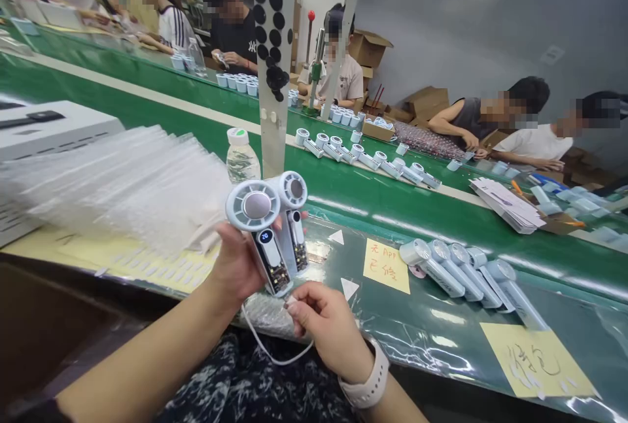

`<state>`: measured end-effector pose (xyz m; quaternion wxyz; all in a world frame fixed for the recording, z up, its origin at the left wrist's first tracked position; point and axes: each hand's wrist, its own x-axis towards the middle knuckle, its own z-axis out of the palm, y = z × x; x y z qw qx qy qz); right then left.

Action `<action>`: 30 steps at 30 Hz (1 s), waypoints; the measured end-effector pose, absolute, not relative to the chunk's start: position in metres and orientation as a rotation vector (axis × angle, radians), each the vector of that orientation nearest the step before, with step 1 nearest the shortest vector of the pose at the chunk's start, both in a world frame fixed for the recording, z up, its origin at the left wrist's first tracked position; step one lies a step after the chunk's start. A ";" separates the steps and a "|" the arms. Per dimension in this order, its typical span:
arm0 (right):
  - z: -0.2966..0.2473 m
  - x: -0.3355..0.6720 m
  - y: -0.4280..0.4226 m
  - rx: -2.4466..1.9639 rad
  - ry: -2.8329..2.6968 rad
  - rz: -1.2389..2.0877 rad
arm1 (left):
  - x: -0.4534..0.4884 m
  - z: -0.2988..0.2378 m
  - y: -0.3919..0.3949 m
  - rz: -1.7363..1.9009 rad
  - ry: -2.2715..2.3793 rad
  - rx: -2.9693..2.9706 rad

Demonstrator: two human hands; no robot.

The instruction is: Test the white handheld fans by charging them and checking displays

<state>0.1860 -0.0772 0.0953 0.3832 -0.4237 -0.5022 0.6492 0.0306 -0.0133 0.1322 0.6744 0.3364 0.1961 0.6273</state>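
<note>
My left hand (238,265) is closed around two small white handheld fans (269,227), held upright side by side in front of me. The nearer fan shows a lit digital display and an exposed circuit strip on its handle. My right hand (328,326) is pinched shut just below the fans' bases, at the end of a thin white cable (275,356) that loops down toward my lap. A white watch sits on my right wrist.
Several finished fans (461,271) lie in a row on the green bench (422,318), near yellow notes (386,266). A heap of clear plastic bags (122,187) and a water bottle (241,156) stand at left. A metal post (273,83) rises ahead. Other people work across the conveyor.
</note>
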 end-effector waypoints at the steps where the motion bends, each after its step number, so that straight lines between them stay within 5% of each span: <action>1: 0.096 0.184 -0.079 -1.066 -1.257 1.629 | 0.036 0.132 -0.013 1.388 0.396 0.738; 10: 0.086 0.162 -0.094 -1.058 -0.998 1.503 | 0.056 0.121 -0.011 1.495 0.370 0.780; 18: 0.094 0.178 -0.094 -0.992 -1.442 1.261 | 0.048 0.129 -0.012 1.388 0.363 0.613; 30: 0.088 0.177 -0.088 -1.114 -1.130 1.442 | 0.047 0.124 -0.014 1.335 0.314 0.602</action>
